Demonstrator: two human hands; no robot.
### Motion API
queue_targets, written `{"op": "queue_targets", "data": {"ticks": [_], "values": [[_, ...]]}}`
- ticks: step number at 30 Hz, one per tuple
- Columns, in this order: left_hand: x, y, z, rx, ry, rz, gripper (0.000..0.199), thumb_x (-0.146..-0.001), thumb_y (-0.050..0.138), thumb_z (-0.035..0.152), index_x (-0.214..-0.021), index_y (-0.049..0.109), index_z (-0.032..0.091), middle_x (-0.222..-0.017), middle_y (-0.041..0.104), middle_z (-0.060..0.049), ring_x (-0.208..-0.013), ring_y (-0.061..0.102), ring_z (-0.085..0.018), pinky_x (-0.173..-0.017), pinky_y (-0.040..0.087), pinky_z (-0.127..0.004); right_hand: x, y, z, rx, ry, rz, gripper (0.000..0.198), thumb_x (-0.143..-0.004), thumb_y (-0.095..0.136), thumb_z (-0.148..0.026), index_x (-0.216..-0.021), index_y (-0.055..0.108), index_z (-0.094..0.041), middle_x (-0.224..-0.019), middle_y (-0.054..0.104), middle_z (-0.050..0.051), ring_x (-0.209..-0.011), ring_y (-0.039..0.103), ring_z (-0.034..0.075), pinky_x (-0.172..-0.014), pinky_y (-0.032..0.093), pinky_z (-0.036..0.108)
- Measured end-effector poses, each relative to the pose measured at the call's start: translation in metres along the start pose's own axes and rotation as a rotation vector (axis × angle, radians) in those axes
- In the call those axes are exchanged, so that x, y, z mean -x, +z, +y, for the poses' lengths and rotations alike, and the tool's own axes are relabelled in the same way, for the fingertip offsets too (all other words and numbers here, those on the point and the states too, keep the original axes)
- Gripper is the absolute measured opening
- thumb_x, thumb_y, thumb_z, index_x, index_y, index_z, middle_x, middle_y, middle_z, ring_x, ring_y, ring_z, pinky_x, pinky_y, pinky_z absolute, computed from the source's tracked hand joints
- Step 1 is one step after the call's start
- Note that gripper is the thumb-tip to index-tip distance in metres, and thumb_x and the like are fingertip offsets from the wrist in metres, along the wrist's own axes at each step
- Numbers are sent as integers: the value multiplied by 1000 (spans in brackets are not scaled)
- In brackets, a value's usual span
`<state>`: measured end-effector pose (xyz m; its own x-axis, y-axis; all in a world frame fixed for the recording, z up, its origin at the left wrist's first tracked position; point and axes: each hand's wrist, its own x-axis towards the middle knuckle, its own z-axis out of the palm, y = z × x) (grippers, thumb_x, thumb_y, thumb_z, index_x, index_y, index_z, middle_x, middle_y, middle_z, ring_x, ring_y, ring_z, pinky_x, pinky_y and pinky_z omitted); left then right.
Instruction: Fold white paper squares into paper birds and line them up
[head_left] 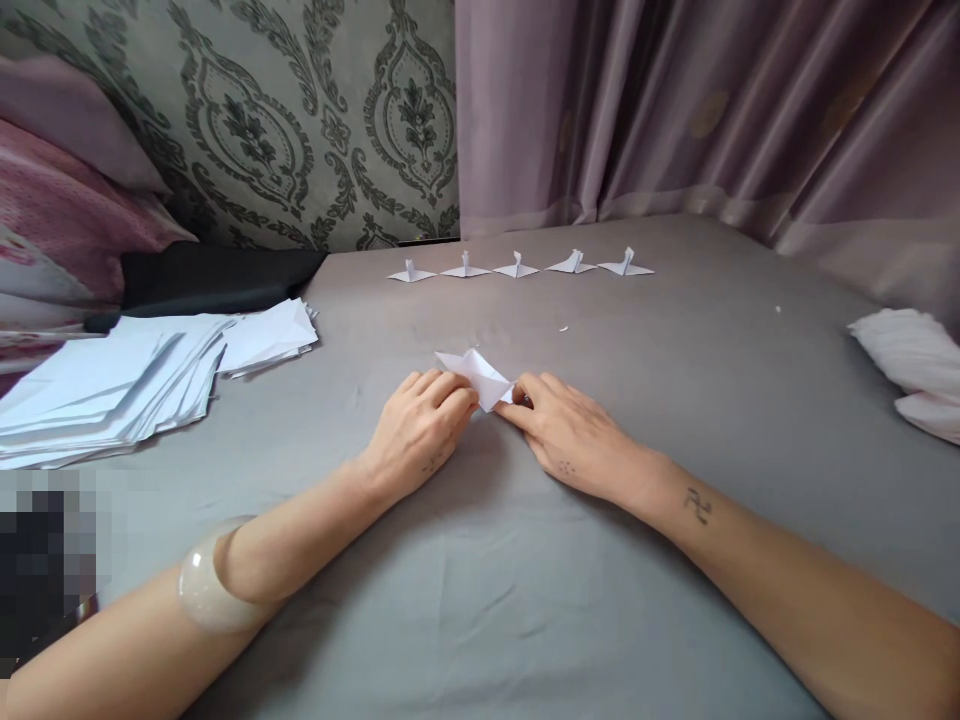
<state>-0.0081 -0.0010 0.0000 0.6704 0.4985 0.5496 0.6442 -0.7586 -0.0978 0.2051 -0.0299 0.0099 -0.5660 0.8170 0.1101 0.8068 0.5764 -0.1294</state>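
Observation:
A partly folded piece of white paper [489, 382] is held between my two hands, just above the grey sheet. My left hand [426, 425] grips its left side, fingers curled and pressed together. On the other side, my right hand [566, 430] pinches the paper's right corner between thumb and forefinger. One pointed flap sticks out to the upper left beyond my left fingers. Part of the paper is hidden behind the fingertips. Farther back stands a row of several folded paper cranes [517, 266], wings spread.
Stacks of white paper sheets [180, 375] lie at the left, beside a black cloth [217, 275]. A crumpled white cloth [911, 360] is at the right edge. Small paper scraps dot the grey sheet [675, 350]. Purple curtains [600, 110] and a patterned wall [322, 120] border the back.

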Motion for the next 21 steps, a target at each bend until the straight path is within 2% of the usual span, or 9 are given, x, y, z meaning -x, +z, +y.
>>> {"op": "queue_targets", "data": {"ticks": [5,10,12,14,16,17,19,21], "values": [[1,5,0,137,-21,-89,20,-97,45,21,-99,64,16,-103,71,-5,-85,63,-18,-73,43,-31,2,-7,0,-41,-16,-49,43,-93,35,-11,-128,57,-23,-109,54,10,-95,48,21,-81,43,36],[2,5,1,202,-15,-168,21,-96,45,22,-97,66,17,-99,72,-3,-87,64,-18,-75,46,-31,4,-17,0,-102,-4,-125,43,-93,34,-10,-131,54,-18,-117,54,12,-103,49,23,-87,45,39],[2,3,3,185,-33,-110,18,-94,48,21,-92,66,18,-92,71,-3,-83,63,-18,-74,46,-31,5,-19,2,-135,-4,-133,42,-92,34,-9,-128,55,-17,-117,54,12,-104,50,23,-88,45,39],[1,-1,5,141,-79,5,13,-91,52,22,-93,64,18,-92,70,-5,-83,61,-18,-76,47,-32,5,-18,5,-180,-5,-117,41,-91,36,-9,-126,56,-17,-118,54,11,-106,50,23,-89,45,39],[1,-4,6,80,-127,96,17,-89,56,22,-104,62,17,-103,67,-9,-94,59,-22,-84,45,-36,4,-16,8,-225,-4,-96,40,-91,38,-10,-124,57,-21,-118,54,10,-106,50,23,-89,45,39],[0,-5,7,61,-142,103,23,-88,56,22,-111,59,17,-109,65,-11,-101,57,-24,-88,42,-39,4,-14,10,-243,-2,-88,40,-90,39,-11,-123,57,-23,-117,54,9,-105,50,22,-89,45,39],[-1,-6,6,91,-162,31,29,-87,54,18,-116,56,19,-114,64,-10,-108,54,-25,-93,37,-43,4,-13,12,-269,6,-84,38,-90,40,-12,-121,58,-25,-116,53,8,-104,50,22,-89,45,38],[-2,-5,5,189,-212,-96,26,-83,51,13,-107,58,20,-107,67,-7,-106,55,-24,-93,35,-43,4,-13,12,-277,16,-93,38,-91,39,-13,-121,58,-26,-116,52,8,-104,49,21,-89,45,38]]}}
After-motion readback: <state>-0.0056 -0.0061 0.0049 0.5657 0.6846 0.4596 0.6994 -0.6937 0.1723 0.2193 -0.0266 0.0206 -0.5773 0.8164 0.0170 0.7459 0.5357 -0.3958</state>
